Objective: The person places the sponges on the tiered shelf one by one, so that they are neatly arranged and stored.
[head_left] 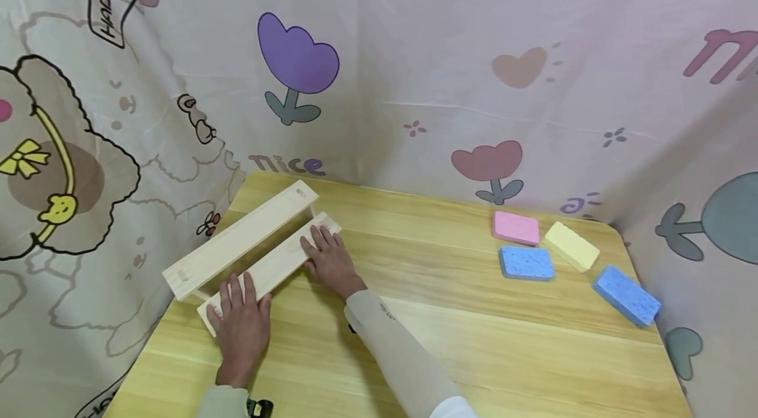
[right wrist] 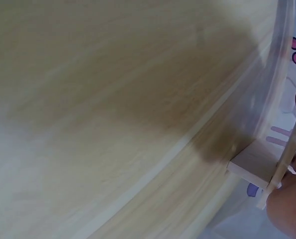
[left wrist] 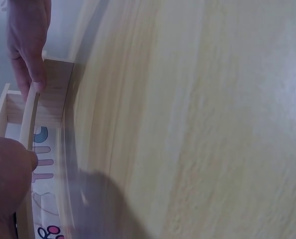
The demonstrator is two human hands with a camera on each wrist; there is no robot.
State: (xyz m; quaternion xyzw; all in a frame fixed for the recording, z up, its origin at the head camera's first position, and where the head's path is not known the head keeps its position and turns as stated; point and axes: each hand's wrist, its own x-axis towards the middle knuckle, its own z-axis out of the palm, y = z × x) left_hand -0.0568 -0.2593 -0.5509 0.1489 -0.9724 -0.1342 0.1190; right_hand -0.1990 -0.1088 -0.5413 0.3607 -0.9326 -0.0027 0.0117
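Note:
A pale wooden two-tier rack, two long boards joined by end pieces, stands slantwise at the table's left. My left hand holds the left end of its near board, fingers laid across the top and thumb at the front edge. Toward the right end, my right hand grips the same board. From the left wrist, the right hand has thumb and fingers on either side of the board, close to the end panel. The right wrist view catches only part of the fingers at the board's edge.
At the table's right lie a pink sponge, a yellow sponge and two blue sponges. A printed cloth hangs behind and at both sides of the wooden table.

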